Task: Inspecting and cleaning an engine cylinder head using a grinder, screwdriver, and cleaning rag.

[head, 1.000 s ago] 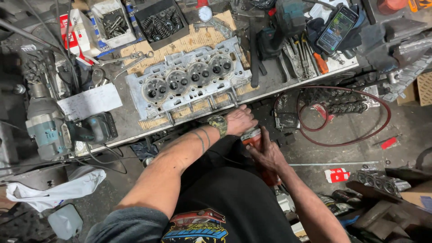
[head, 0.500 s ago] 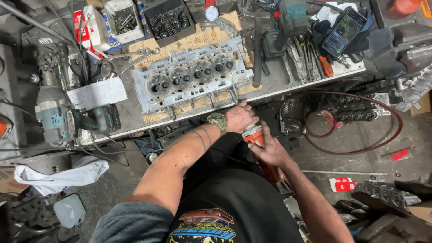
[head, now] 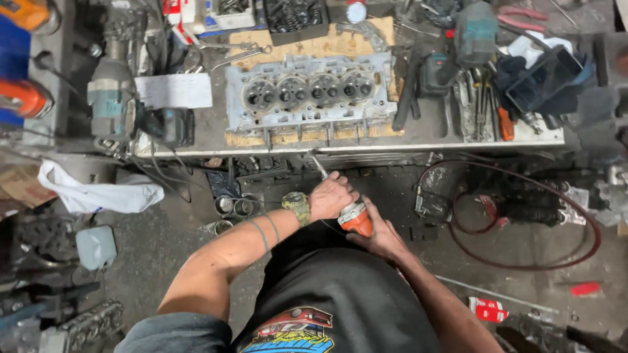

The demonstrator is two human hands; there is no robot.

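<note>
Screwdriver (head: 340,196): orange handle clenched in left hand (head: 330,195), steadied underneath by right hand (head: 379,235), blade tip just below workbench front edge (head: 458,149). Step apparently: driving toward cylinder head (head: 307,91). Next: requires firm alignment.

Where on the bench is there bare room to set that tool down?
A bare strip lies between the white paper and the cylinder head, along the bench front. Right of the head, the hand tools crowd it.
</note>
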